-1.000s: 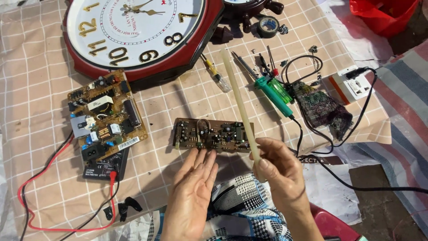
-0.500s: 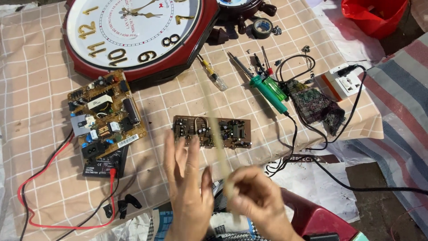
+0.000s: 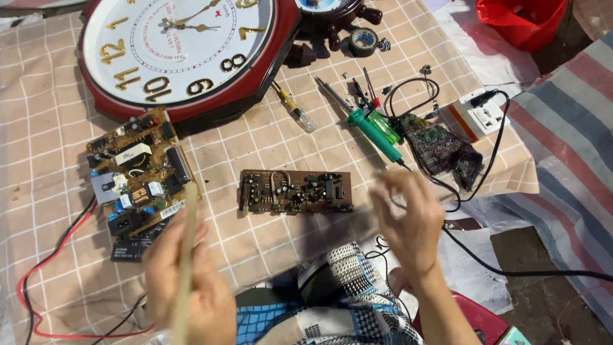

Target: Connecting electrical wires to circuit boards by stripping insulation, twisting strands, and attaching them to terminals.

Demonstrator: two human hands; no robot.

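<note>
Stick's switched hands: left hand (image 3: 188,291) now grips the pale stick (image 3: 186,255) upright, right hand (image 3: 408,220) open and empty, hovering just right of the small brown circuit board (image 3: 295,191). Looks like prep w/ the board; next prob needs steadying it.

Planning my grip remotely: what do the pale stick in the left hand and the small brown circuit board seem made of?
The pale stick looks like smooth, matte cream plastic or glue, though motion blur leaves it open. The small brown circuit board looks like rigid, dull brown laminate studded with dark components.
</note>
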